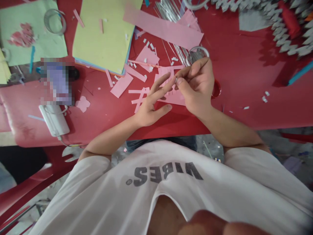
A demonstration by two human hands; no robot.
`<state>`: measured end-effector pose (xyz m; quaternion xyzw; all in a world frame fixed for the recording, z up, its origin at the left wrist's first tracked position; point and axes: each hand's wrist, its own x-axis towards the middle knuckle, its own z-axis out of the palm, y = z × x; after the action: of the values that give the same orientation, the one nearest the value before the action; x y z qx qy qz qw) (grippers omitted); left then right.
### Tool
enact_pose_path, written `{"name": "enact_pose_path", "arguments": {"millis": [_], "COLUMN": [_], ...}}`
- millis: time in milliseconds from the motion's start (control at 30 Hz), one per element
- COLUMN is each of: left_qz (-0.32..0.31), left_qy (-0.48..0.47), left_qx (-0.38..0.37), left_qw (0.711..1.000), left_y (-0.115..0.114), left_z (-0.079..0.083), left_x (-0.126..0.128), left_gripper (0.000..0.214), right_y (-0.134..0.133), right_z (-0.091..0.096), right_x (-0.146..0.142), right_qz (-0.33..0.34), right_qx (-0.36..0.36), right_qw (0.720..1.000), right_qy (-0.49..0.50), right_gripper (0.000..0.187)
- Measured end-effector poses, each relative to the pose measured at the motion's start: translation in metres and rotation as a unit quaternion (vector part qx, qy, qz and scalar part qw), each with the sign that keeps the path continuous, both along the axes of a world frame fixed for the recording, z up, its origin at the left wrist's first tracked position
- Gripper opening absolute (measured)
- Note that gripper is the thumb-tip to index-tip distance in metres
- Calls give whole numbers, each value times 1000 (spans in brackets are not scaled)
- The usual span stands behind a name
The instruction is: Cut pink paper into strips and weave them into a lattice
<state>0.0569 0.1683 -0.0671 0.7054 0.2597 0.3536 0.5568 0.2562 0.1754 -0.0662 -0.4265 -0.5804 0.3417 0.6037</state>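
Note:
My left hand rests on the red table with its fingers stretched out over pink paper strips. Its fingertips reach toward my right hand. My right hand is closed in a pinch at thumb and forefinger, holding a tiny white piece I cannot make out, just above a cut pink paper sheet. A clear tape roll lies right behind my right hand.
Yellow-green paper sheets and a long pink strip lie at the back. A green sheet with a tape ring lies far left. A white power bank sits near the left edge. White folded paper pieces crowd the back right.

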Motion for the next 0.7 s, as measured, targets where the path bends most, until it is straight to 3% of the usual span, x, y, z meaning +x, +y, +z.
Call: {"name": "enact_pose_path", "arguments": {"millis": [267, 400, 567, 633, 700], "left_qz": [-45, -71, -58, -42, -30], "left_qy": [-23, -59, -79, -84, -89], "left_qx": [-25, -61, -137, -165, -182], "left_qw": [998, 994, 986, 982, 979], "left_y": [2, 4, 7, 11, 14], "left_z": [-3, -7, -1, 5, 10], "left_x": [1, 3, 2, -1, -5], "left_gripper": [85, 83, 84, 84, 84], "right_y": [0, -1, 2, 0, -6], "right_z": [1, 9, 9, 13, 21], "right_x": [-1, -10, -7, -3, 1], "right_qz": [-42, -31, -40, 1, 86], "right_qx": [-38, 2, 19, 30, 17], "right_qw": [998, 998, 996, 998, 996], "right_qy": [-9, 62, 72, 60, 5], "right_gripper": [48, 47, 46, 40, 29]}}
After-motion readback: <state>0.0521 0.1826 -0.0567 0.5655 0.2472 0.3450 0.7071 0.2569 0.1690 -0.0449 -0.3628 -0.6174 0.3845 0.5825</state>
